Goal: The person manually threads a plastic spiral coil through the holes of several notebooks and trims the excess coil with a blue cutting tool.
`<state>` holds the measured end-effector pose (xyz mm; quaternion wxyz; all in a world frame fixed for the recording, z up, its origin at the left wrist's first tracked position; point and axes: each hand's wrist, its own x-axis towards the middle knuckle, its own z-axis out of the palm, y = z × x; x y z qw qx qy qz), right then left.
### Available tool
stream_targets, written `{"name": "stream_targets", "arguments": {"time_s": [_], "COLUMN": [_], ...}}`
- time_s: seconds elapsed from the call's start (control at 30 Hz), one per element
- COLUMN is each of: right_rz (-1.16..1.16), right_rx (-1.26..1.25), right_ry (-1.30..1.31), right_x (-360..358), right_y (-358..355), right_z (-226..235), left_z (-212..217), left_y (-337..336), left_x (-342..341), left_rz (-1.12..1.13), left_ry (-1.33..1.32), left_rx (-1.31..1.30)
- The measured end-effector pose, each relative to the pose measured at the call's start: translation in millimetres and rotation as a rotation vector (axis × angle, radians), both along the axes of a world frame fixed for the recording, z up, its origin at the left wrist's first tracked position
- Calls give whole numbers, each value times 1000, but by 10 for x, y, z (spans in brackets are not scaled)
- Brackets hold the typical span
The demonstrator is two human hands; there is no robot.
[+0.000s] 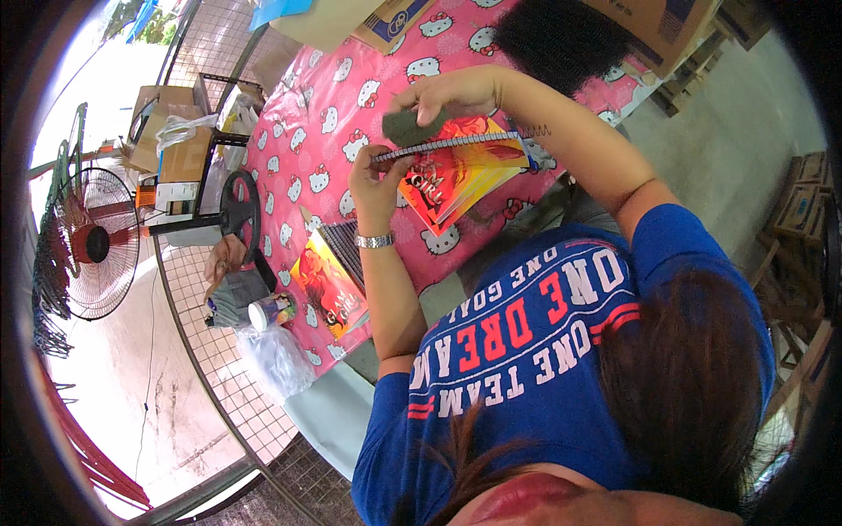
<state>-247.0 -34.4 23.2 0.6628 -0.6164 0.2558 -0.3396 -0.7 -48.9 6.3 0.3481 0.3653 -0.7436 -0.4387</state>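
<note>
A red and yellow notebook [465, 180] lies on the pink patterned table cover in front of me. Along its far edge runs a dark wire coil [474, 140], whose loose end sticks out past the right corner. My left hand [375, 175], with a metal watch at the wrist, pinches the coil and the notebook's left corner. My right hand [452, 95] is closed on a dark green pad [412, 128], held just above the coil's left part. The pad's exact kind is unclear.
Left of my left forearm lies a stack of similar notebooks [329, 285] beside black coils [342, 250]. A dark heap of coils [561, 42] and a cardboard box [662, 31] are at the far right. A fan [95, 244], a jar [270, 311] and a plastic bag [279, 361] are on the left.
</note>
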Motion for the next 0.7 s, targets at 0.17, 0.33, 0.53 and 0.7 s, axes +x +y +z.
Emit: {"name": "stream_targets", "arguments": {"time_s": [0.17, 0.33, 0.53, 0.7], "right_rz": [-139, -1250, -1324, -1145], "right_rx": [-56, -12, -480, -591], "right_ry": [471, 1517, 1321, 1425], "right_x": [-378, -1205, -596, -12], "right_y": [-271, 219, 952, 1399], "right_z": [-458, -690, -1165, -1678], "left_z": [-27, -55, -95, -191], "left_y": [-51, 78, 326, 229], "left_x": [-27, 61, -43, 2], "left_rz": [-8, 162, 355, 318], "left_ry": [46, 105, 250, 208], "left_rx": [48, 53, -11, 62]}}
